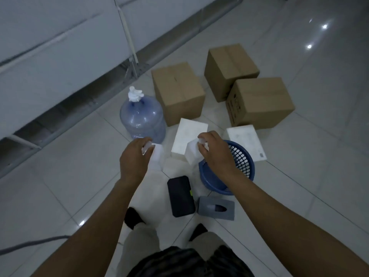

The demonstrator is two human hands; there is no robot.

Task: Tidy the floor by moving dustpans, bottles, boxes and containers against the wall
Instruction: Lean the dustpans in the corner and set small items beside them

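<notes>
Reaching down over the tiled floor [79, 176], a person holds a small white bottle in each hand. The left grip [135, 156] is curled round the top of the left bottle [157, 160], and the right grip [215, 150] pinches the top of the right bottle [192, 154]. Whether either bottle stands on the floor or hangs just above it cannot be told.

Just beyond the left bottle stands a big blue water jug [142, 120] with a white wad at its mouth, near the foot of the wall [60, 47] but not against it. Beside the jug is the first cardboard box [177, 92]. The second cardboard box [229, 70] and the third cardboard box [259, 102] sit further right, touching each other and well out from the wall.

A white box [189, 134] lies between the two bottles and the first cardboard box. Another white box [247, 140] lies behind a blue basket [239, 166], which is under the right wrist. Nearer the feet, a black case [180, 196] and a grey tissue box [216, 208] lie side by side on the floor.
</notes>
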